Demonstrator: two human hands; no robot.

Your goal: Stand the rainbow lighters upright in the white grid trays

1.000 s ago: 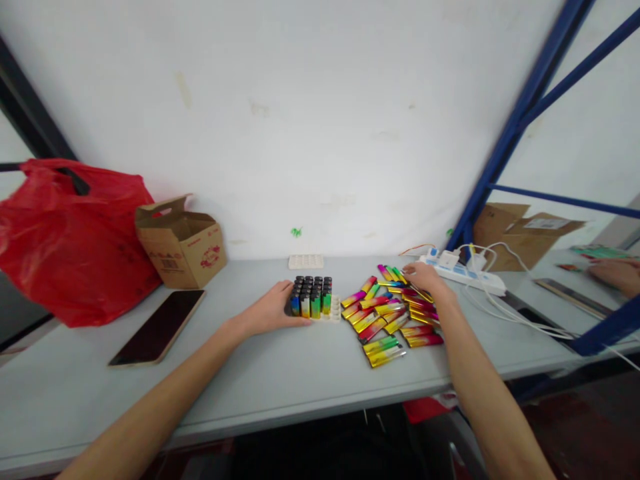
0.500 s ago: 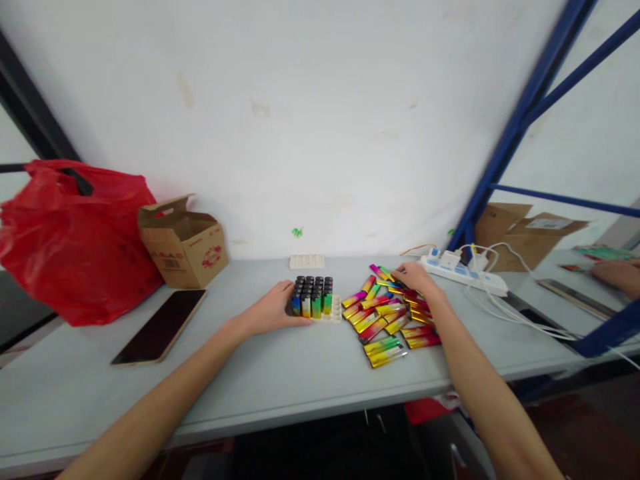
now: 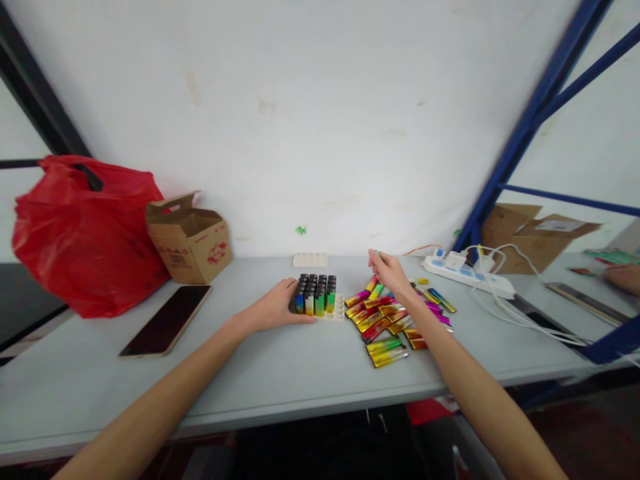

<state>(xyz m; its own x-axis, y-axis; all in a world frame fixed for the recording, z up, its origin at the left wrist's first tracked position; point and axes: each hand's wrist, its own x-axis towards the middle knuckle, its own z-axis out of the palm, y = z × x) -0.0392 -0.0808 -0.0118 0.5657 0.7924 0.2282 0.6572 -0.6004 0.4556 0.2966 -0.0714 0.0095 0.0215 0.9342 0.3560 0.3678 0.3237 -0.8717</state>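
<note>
My left hand (image 3: 277, 305) is wrapped round the left side of a white tray (image 3: 339, 308), its thumb along the front. Several lighters (image 3: 315, 297) with black tops and blue, green and yellow bodies stand upright in rows in it. The tray's right-hand slots show no lighters. My right hand (image 3: 389, 271) is raised above a loose pile of shiny coloured lighters (image 3: 375, 320), fingers pinched. A small green piece of a lighter (image 3: 377, 253) shows at the fingertips; most of it is hidden by the hand.
Another white tray (image 3: 310, 260) lies by the wall. To the left are a phone (image 3: 167, 321), an open carton (image 3: 193, 243) and a red plastic bag (image 3: 90, 240). A power strip (image 3: 470, 274) with cables sits at right, near a blue frame (image 3: 530, 127). Another person's hand (image 3: 623, 275) shows far right.
My right hand has risen from the back of the lighter pile and moved left, now with a lighter in its fingers. My left hand stays at the tray. The view has shifted slightly.
</note>
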